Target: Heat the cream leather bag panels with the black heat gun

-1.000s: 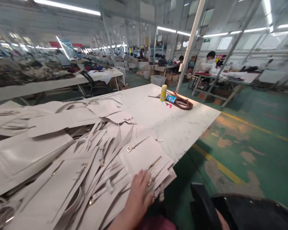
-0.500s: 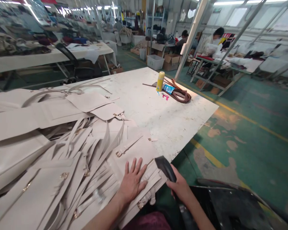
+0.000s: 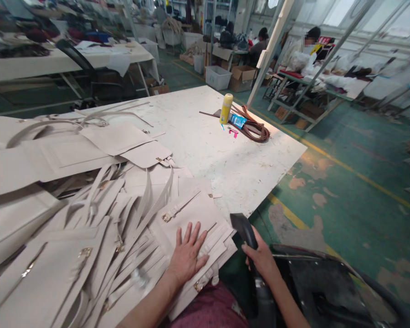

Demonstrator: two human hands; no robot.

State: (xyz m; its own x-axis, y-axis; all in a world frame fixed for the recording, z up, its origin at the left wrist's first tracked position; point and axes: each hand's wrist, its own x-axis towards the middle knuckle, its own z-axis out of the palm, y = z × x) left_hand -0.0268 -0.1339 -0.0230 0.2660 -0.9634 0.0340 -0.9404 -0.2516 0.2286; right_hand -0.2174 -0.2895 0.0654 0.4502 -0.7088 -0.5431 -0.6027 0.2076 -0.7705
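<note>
My left hand (image 3: 187, 253) lies flat with fingers spread on a pale beige leather-like bag panel (image 3: 186, 205) with a gold buckle and thin straps. In my right hand (image 3: 261, 257) is a black nozzle (image 3: 244, 228) with a wide flat tip, my fingers wrapped round its handle. A thick black part, seemingly a hose, runs down from it. The tip is just off the panel's right edge, beyond the table corner side. Under and left of my left hand lie several similar bag pieces (image 3: 64, 259) with straps and gold buckles, heaped and overlapping.
The white table (image 3: 205, 136) holds a yellow can (image 3: 226, 109), a blue packet (image 3: 237, 120), coiled brown straps (image 3: 258, 132) and a small pink item (image 3: 233, 133). A black padded seat-like object (image 3: 324, 282) stands at lower right. A person (image 3: 300, 52) sits at a farther table.
My right hand has moved the nozzle right, off the panel's edge. My left hand stays flat on the panel. The camera view has tilted slightly downward.
</note>
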